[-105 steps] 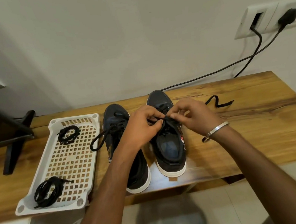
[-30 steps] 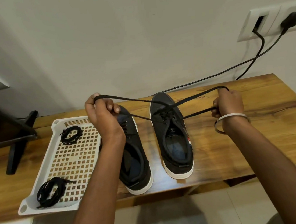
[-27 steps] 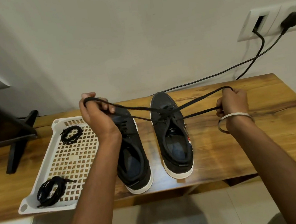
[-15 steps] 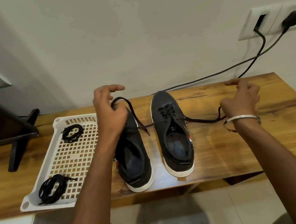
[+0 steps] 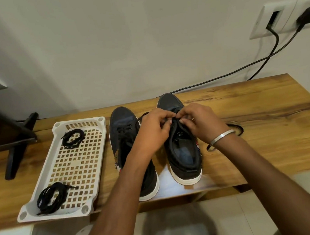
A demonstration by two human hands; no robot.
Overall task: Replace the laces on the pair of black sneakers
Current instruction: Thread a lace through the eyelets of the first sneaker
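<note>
Two black sneakers with white soles stand side by side on the wooden table [image 5: 264,106], toes toward the wall. My left hand [image 5: 154,130] and my right hand [image 5: 198,121] meet over the laced part of the right sneaker [image 5: 182,152], fingertips pinching its black lace where the hands touch. One loose end of that lace [image 5: 236,128] trails on the table behind my right wrist; another runs from under my left hand across the left sneaker [image 5: 125,132]. My left forearm covers the left sneaker's heel half.
A white perforated tray [image 5: 94,152] lies left of the sneakers with two coiled black laces, one at the far end [image 5: 73,138] and one at the near end [image 5: 50,197]. A dark stand [image 5: 16,149] sits far left. Power cables [image 5: 241,69] run along the wall.
My hands had pulled the right sneaker's lace ends wide apart, then let them drop. Both hands have now come back together over that sneaker and pinch the lace.
</note>
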